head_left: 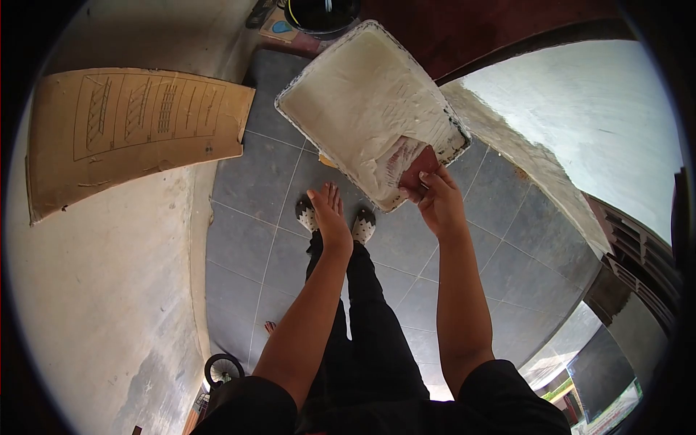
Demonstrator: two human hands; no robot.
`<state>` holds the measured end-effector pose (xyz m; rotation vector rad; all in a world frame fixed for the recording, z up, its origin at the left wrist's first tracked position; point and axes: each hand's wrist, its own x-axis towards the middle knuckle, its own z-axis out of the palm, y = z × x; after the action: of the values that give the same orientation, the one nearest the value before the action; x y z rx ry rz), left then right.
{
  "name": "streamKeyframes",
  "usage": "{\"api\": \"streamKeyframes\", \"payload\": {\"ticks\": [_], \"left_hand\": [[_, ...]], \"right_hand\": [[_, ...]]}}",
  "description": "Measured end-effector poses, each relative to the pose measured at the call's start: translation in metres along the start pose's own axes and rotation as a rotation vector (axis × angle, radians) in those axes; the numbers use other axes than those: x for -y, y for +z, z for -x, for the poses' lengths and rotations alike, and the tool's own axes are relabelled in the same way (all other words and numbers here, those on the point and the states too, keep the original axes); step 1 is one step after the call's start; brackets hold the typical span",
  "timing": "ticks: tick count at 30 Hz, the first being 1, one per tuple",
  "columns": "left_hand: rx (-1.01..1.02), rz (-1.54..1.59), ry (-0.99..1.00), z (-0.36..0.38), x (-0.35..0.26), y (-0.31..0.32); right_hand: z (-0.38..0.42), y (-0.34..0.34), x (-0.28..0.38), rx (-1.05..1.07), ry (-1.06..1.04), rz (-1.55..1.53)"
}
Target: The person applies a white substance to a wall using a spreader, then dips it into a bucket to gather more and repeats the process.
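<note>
My right hand (439,201) grips a flat reddish-brown scraper (420,168) between thumb and fingers. The scraper's blade lies in white putty-like paste (355,87) near the close corner of a large rectangular tray (324,64). Around the blade the paste is scraped thin and streaked, while the far part is thick and smooth. To the left, my left hand (332,221) is held in the air with its fingers stretched out and nothing in it. It appears just short of the tray's near edge, above my feet.
Printed cardboard (138,130) leans along the left wall. Behind the tray stands a black bucket (322,20) beside a dark red surface (500,29). My slippers (364,226) stand on grey floor tiles (250,167). A small wheel (223,370) is at lower left, a partly whitened wall (587,109) at right.
</note>
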<state>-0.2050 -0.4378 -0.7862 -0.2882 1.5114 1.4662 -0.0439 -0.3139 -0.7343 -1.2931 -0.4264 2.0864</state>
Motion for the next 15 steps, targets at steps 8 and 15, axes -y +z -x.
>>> {"api": "streamKeyframes", "payload": {"ticks": [8, 15], "left_hand": [[0.000, 0.003, 0.118, 0.025, -0.023, 0.013], [0.121, 0.013, 0.226, 0.062, -0.063, 0.030]], "right_hand": [[0.026, 0.017, 0.018, 0.025, -0.036, -0.202], [0.062, 0.043, 0.045, 0.113, -0.083, -0.201]]}}
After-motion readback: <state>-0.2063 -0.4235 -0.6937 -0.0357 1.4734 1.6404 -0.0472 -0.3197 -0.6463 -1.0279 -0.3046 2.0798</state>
